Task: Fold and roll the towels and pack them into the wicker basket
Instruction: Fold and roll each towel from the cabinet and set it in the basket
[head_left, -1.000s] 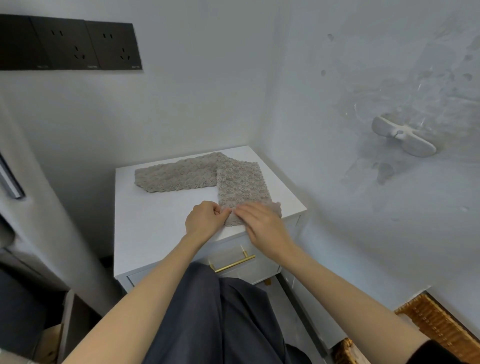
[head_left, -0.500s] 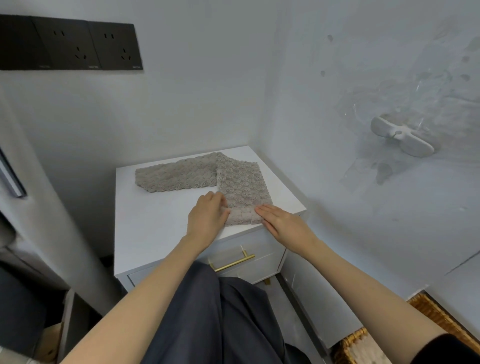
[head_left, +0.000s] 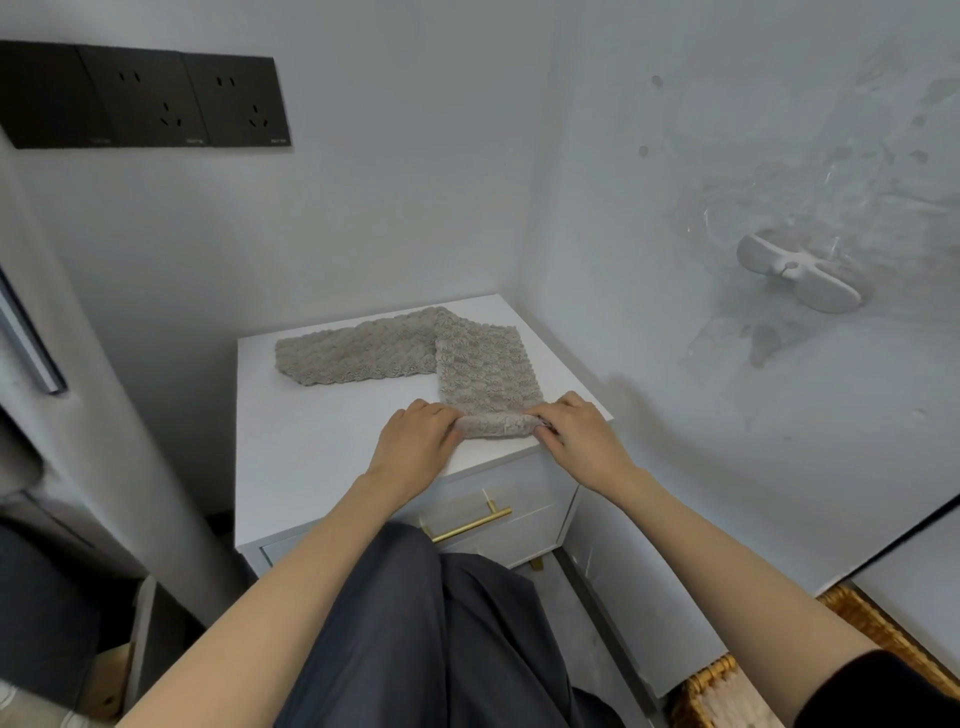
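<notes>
A beige textured towel (head_left: 483, 364) lies in an L shape on the white nightstand (head_left: 311, 441), one arm running left along the back, the other coming toward me. Its near end is curled into a short roll at the front edge. My left hand (head_left: 415, 441) grips the roll's left end and my right hand (head_left: 582, 436) grips its right end. The wicker basket (head_left: 711, 686) sits on the floor at the lower right, partly cut off by the frame, with pale cloth inside.
The nightstand stands in a wall corner and has a drawer with a gold handle (head_left: 470, 525). A white hook (head_left: 800, 275) sticks out of the right wall. Black sockets (head_left: 145, 98) are on the back wall. My dark-trousered leg (head_left: 431, 623) is below.
My hands went from pinching the towel's near edge, to pressing it flat, to curling that end into a small roll. The view shifted slightly.
</notes>
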